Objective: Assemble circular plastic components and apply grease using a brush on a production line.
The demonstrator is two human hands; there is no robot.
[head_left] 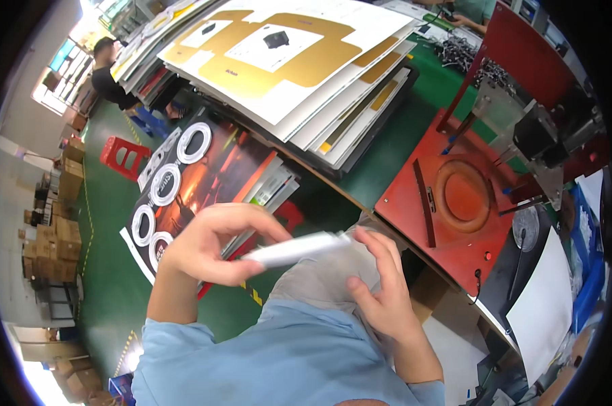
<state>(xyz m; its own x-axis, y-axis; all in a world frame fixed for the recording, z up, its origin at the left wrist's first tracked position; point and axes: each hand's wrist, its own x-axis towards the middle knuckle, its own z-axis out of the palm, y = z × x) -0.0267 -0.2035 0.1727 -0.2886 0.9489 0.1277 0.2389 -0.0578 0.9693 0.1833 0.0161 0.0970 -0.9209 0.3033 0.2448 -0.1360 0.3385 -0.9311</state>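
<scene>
A flat white piece (296,249), blurred and seen nearly edge-on, is held above my lap. It may be a folded card or thin box; its exact kind does not show. My left hand (214,243) pinches its left end between thumb and fingers. At the other end, my right hand (390,298) has its fingertips against or very near the edge, thumb well apart from the fingers. Whether they touch it, I cannot tell. Below the left hand lies a stack of large printed sheets (235,162) with white ring pictures on a dark orange background.
Ahead, a tall stack of white and gold printed card sheets (306,74) sits on the green bench (380,145). A red machine plate (401,223) with a round ring stands to the right. Another person (110,81), a red stool (123,157) and cardboard boxes (57,247) are at left.
</scene>
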